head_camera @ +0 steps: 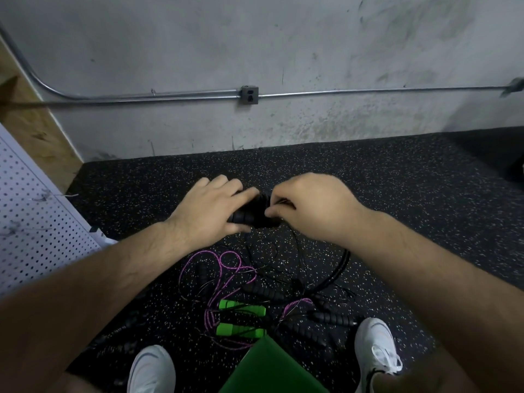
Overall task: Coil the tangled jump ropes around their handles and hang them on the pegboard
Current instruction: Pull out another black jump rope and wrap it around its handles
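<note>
My left hand [208, 207] grips a pair of black ribbed jump-rope handles [246, 212] held above the floor. My right hand [309, 207] pinches the thin black cord [341, 265] right at the handles' end; the cord loops down to the floor. Below lies a tangle of ropes: a purple cord [218, 265], two green handles [241, 319], and several black ribbed handles [266, 292]. The white pegboard [34, 222] stands at the left edge.
Speckled black rubber flooring [397, 194] meets a grey concrete wall with a metal conduit and outlet box [249, 95]. My white shoes [377, 353] flank the pile. A green flat object [269, 367] lies between my feet.
</note>
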Demonstrator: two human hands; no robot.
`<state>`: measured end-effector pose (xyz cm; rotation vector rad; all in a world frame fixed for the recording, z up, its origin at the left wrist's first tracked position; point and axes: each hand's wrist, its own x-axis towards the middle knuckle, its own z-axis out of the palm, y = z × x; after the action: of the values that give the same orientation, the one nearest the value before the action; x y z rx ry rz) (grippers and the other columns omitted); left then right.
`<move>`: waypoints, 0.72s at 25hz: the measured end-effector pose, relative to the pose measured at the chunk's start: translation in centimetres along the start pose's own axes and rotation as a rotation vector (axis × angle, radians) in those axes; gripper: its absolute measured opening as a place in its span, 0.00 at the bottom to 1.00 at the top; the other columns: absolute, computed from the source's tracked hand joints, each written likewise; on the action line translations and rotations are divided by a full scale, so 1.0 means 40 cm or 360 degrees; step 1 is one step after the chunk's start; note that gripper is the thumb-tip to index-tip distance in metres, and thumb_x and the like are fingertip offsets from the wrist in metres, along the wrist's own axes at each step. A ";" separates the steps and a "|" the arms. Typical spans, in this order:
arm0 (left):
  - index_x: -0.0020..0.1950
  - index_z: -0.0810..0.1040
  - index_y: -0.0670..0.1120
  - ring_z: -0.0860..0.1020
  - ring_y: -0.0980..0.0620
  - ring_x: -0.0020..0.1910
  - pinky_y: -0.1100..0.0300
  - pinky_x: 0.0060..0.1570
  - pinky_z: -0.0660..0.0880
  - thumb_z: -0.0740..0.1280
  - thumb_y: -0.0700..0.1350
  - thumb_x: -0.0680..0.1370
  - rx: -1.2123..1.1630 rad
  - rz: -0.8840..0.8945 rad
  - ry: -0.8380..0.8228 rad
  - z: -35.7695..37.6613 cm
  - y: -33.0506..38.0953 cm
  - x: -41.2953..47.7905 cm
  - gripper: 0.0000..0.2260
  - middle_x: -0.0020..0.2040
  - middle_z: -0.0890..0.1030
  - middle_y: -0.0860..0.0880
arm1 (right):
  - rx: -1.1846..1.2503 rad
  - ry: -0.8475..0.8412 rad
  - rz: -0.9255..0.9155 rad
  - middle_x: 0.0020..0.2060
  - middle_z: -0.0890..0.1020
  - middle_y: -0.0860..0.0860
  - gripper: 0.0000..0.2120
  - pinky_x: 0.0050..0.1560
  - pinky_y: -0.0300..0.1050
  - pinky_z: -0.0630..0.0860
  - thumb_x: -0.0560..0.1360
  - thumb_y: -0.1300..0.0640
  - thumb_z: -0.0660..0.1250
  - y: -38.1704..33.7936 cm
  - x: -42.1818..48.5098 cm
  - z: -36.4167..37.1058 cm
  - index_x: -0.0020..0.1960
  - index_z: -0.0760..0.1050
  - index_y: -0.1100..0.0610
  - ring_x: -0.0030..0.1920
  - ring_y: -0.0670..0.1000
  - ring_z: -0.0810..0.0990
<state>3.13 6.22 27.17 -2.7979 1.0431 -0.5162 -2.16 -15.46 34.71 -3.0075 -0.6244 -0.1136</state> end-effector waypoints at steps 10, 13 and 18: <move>0.77 0.63 0.56 0.70 0.57 0.58 0.54 0.62 0.73 0.66 0.65 0.76 -0.0898 0.0119 -0.0070 -0.068 0.057 -0.012 0.32 0.57 0.72 0.58 | 0.1497 0.0038 0.0148 0.42 0.84 0.48 0.06 0.51 0.46 0.79 0.77 0.60 0.70 0.159 0.054 0.100 0.43 0.81 0.52 0.44 0.46 0.82; 0.79 0.60 0.52 0.69 0.57 0.61 0.52 0.66 0.71 0.65 0.61 0.76 -0.0882 0.0042 -0.0033 -0.076 0.043 -0.006 0.34 0.60 0.71 0.57 | 0.1677 -0.0074 0.0257 0.39 0.78 0.47 0.15 0.42 0.34 0.76 0.79 0.70 0.64 0.106 0.041 0.132 0.42 0.74 0.51 0.38 0.41 0.78; 0.79 0.61 0.50 0.70 0.51 0.62 0.46 0.66 0.71 0.65 0.62 0.77 -0.0575 -0.0201 0.0191 -0.061 -0.009 0.018 0.35 0.64 0.72 0.51 | 0.1512 -0.0398 0.0384 0.36 0.77 0.51 0.16 0.37 0.45 0.73 0.85 0.45 0.53 0.004 0.024 0.225 0.51 0.75 0.53 0.35 0.49 0.74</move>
<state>3.00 6.05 29.73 -3.2015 1.0835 -0.5659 -0.69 -14.50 25.84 -2.1413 -0.2108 0.4468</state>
